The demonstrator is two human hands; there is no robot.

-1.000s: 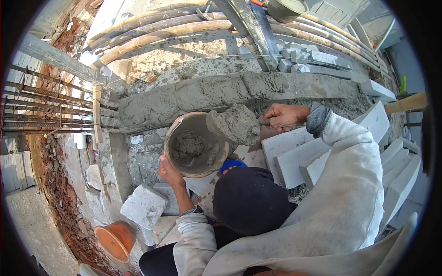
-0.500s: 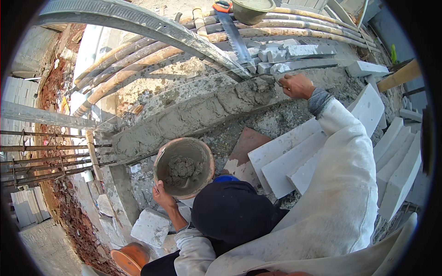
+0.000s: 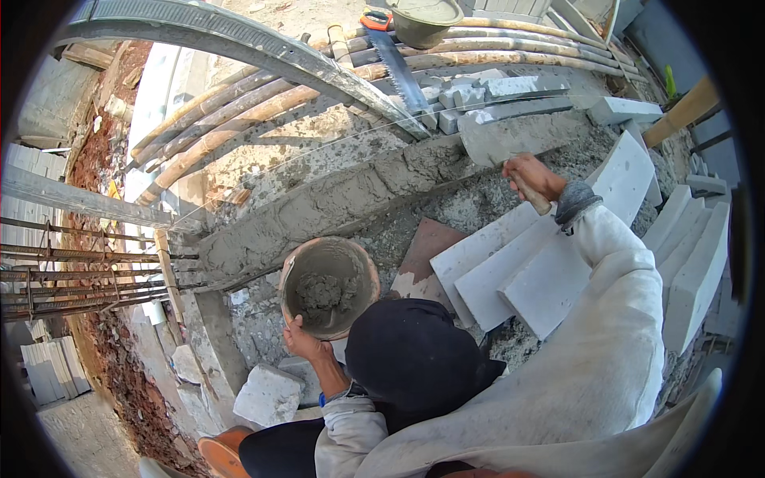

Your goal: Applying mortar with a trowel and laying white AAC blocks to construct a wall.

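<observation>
Low wall (image 3: 319,211) w/ wet mortar on top runs along far side of bucket (image 3: 335,255). White blocks (image 3: 546,279) lie R of bucket. Bucket has a mortar heap (image 3: 325,295) inside. Trowel (image 3: 488,145) is up & R of bucket, blade over wall; can't tell if touching. R hand (image 3: 532,177) wraps trowel's handle, blade just ahead of fingers. L hand (image 3: 307,341) grips bucket's near-L rim.

The trowel blade (image 3: 488,143) looks to me like dull metal filmed with grey, its handle (image 3: 539,204) like matt wood, while the bucket (image 3: 370,269) is crusted, the mortar bed (image 3: 327,197) damp and lumpy, the pale blocks (image 3: 550,288) chalky and smooth-faced, and the black cap (image 3: 414,342) soft matt cloth.
</observation>
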